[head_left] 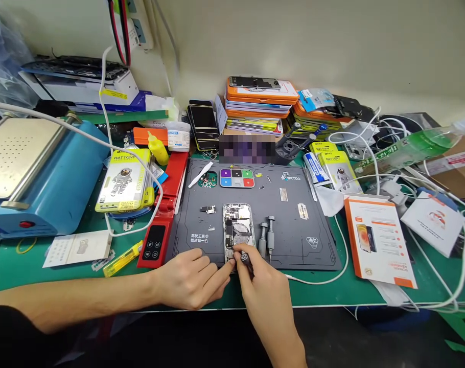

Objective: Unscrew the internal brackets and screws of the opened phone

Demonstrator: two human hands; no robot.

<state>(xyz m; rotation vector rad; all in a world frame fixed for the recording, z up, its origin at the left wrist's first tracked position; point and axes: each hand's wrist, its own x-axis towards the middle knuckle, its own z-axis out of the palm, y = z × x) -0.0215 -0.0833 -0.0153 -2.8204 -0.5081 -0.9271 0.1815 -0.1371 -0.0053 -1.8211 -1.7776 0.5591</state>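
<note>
Grey mat (294, 225) holds opened phone (238, 230); right hand (265, 291) fingers pinch screwdriver (246, 259) w/ left hand (192, 278) steadying at 9 o'clock, fingers loosely curled; slip could gouge board.

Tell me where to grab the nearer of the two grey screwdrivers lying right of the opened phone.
Take the grey screwdriver by its slim shaft, pinching across it from above. It lies flat on the grey mat, roughly lengthwise toward the person, with its twin close on the right, so come in from the left, phone side.

Pale cream wall (332, 46) behind a green-topped workbench (324, 291) (evenly lit); dark floor below
</note>
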